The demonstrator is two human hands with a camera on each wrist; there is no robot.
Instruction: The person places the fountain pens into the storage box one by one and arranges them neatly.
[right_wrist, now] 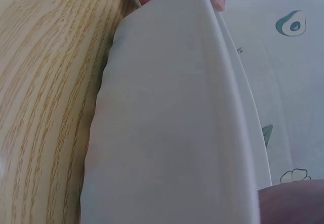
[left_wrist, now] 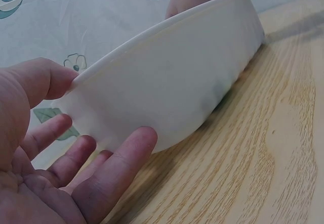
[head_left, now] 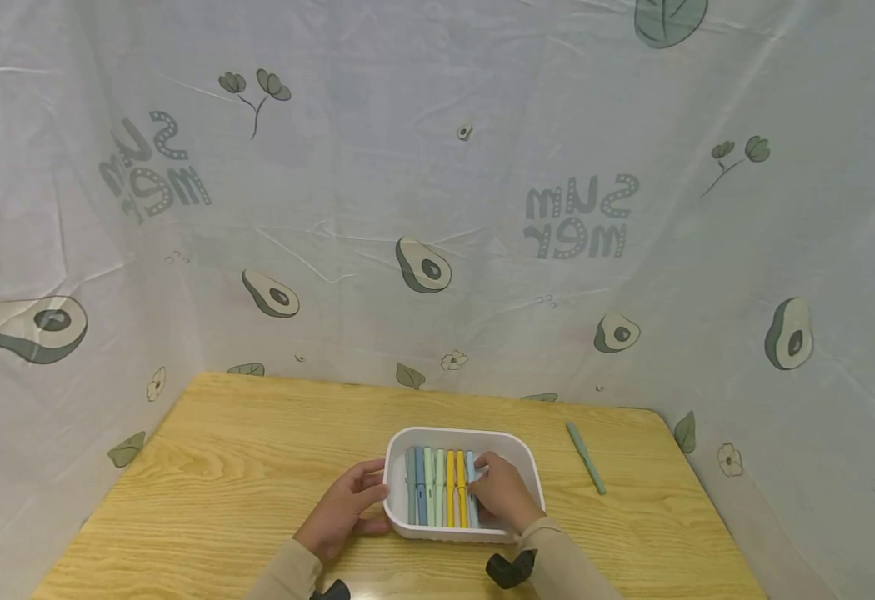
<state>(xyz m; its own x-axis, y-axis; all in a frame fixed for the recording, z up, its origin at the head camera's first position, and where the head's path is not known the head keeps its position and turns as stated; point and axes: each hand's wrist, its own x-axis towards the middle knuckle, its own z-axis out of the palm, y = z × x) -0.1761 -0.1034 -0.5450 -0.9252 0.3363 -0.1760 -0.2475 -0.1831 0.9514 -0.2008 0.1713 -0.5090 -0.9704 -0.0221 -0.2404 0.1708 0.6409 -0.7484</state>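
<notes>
A white plastic basket [head_left: 464,533] holds a row of pens lying side by side: grey-green [head_left: 411,487], blue [head_left: 420,487], two pale green [head_left: 440,487], two yellow [head_left: 450,487] and one light blue [head_left: 471,462]. My right hand [head_left: 503,490] reaches inside over the near rim, its fingers pinching the light blue pen at the row's right end. Outside the basket, my left hand [head_left: 349,508] rests against the left end wall; the left wrist view shows the thumb [left_wrist: 53,85] at the rim and the fingers spread lower along the wall. The right wrist view hides the pens behind the basket's side [right_wrist: 162,113].
One green pen [head_left: 586,458] lies on the wooden table [head_left: 257,450] to the right of the basket. A pale printed curtain [head_left: 347,192] with avocados and leaves hangs around the table's back and sides.
</notes>
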